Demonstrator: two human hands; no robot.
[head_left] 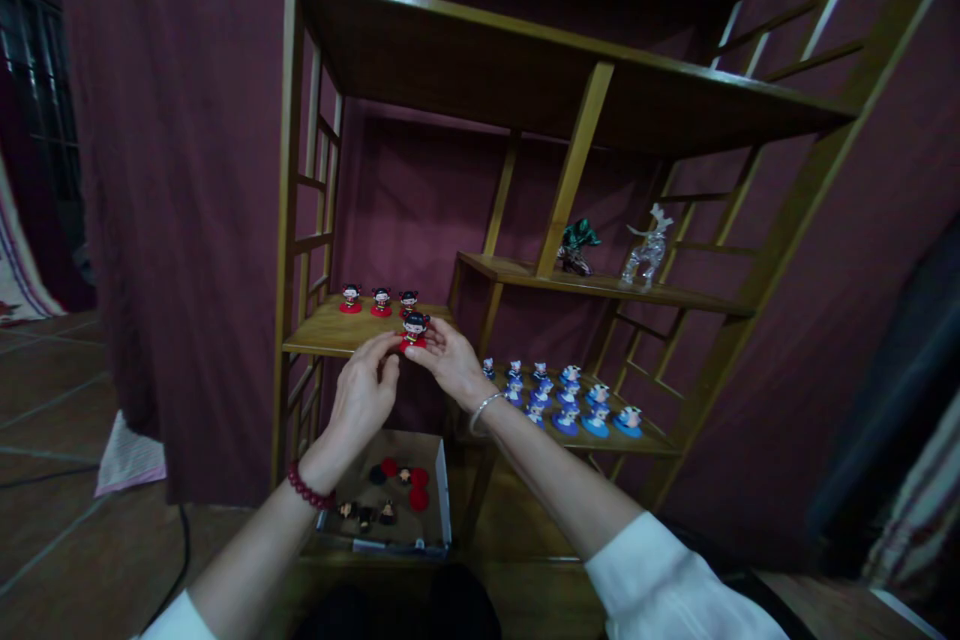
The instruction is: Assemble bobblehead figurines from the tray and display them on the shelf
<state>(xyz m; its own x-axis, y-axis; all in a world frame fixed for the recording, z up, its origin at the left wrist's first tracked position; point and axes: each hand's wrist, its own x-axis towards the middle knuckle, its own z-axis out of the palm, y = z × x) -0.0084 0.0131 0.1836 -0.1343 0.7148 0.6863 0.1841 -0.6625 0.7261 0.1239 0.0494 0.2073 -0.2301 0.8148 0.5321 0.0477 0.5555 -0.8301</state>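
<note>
Between my two hands is a small figurine (pixel 414 328) with black hair buns and a red round base, held upright in front of the left shelf's edge. My left hand (pixel 367 382) has its fingertips at the left side of the red base. From the other side, my right hand (pixel 450 360) grips the base with thumb and fingers. Three similar figurines stand in a row behind it on the left shelf (pixel 322 332); the middle one is a red-based figurine (pixel 381 301).
Below my hands lies an open cardboard box (pixel 442 500) with several figurines and red pieces. Right of my right arm, several blue and purple figurines (pixel 568 418) fill a lower shelf. A clear deer ornament (pixel 646 250) and a green ornament (pixel 579 242) stand above. Wooden uprights (pixel 574 170) divide the shelves.
</note>
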